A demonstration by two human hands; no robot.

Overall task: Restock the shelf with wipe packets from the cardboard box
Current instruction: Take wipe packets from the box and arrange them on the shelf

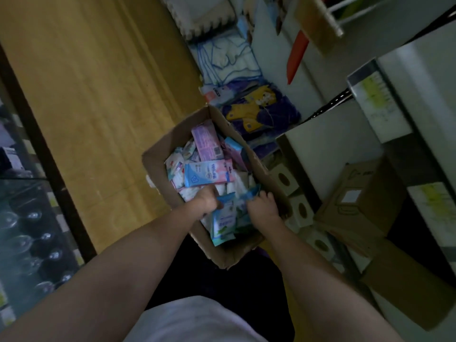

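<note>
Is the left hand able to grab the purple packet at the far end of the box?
Probably yes. The purple packet lies on top of the pile in the open box, nothing covering it, straight ahead of the left hand.

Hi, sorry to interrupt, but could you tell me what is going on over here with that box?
A person is bent over an open cardboard box on the floor, full of wipe packets. Both hands are inside it: the left hand and the right hand hold a blue packet from either side. It has not left the box yet. The shelf stands to the right.
</note>
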